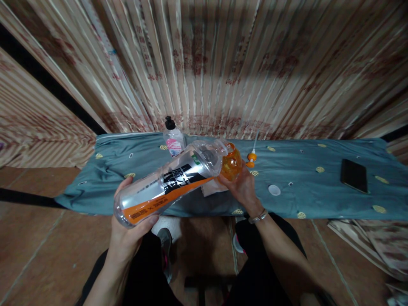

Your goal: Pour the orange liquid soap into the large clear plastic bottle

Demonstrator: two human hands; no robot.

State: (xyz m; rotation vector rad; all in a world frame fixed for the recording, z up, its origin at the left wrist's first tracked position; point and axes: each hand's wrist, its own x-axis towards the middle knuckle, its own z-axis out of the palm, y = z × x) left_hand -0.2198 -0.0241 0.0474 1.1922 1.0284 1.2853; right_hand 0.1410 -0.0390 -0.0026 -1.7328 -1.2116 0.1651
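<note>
A large clear plastic bottle (165,183) with a silver, black and orange label is tilted over the table, its neck pointing right and its base toward me. My left hand (129,225) is wrapped round the base end. At the other end, my right hand (241,182) grips a small orange translucent bottle (232,163), whose top meets the large bottle's mouth. Whether liquid passes between them I cannot tell. Beyond my right hand lies an orange pump top (251,158) with a clear tube. A white tissue (214,187) shows partly beneath the large bottle.
A clear bottle with a black cap and pink label (174,140) stands at the back of the cloth-covered table (299,170). Toward the right are a white round cap (274,190) and a dark phone (354,175). A patterned curtain (207,68) hangs behind the table.
</note>
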